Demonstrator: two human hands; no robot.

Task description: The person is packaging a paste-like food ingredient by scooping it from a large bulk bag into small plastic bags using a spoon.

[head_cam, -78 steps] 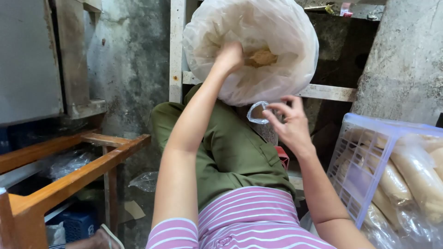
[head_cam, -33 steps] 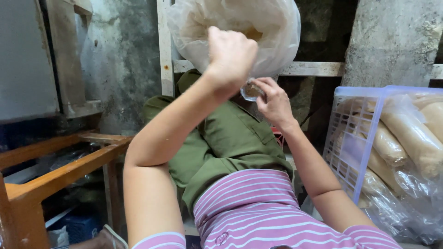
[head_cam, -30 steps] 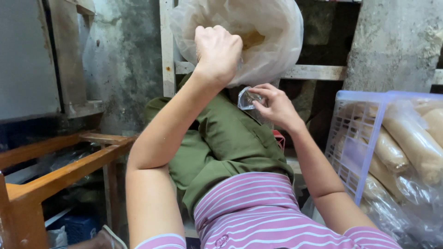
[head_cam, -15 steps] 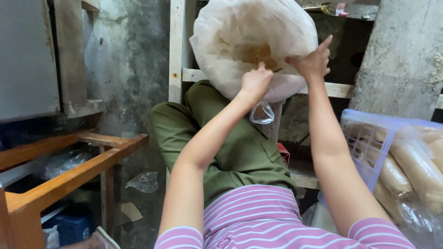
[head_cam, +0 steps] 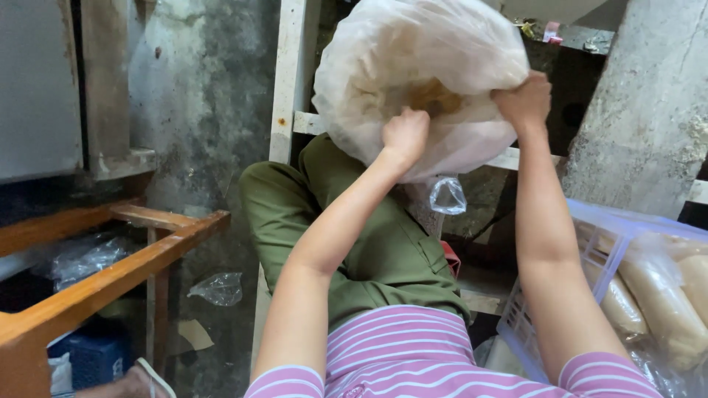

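Plastic, thin and cloudy, makes the big bag (head_cam: 420,81), which is held up in front of the white wooden frame (head_cam: 291,81), above the person's knees. The left hand (head_cam: 404,136) pinches its lower front with closed fingers; the right hand (head_cam: 525,99) grips its right side, so the weight is shared. Half a second ago the right hand lay open on top. A crate (head_cam: 590,250) of long rolls stands at the right.

A plastic bag (head_cam: 413,66) sits on the person's raised knee, before a wooden rail (head_cam: 302,121). A basket (head_cam: 605,250) of wrapped rolls (head_cam: 664,302) stands right; a wooden frame (head_cam: 110,276) stands left.
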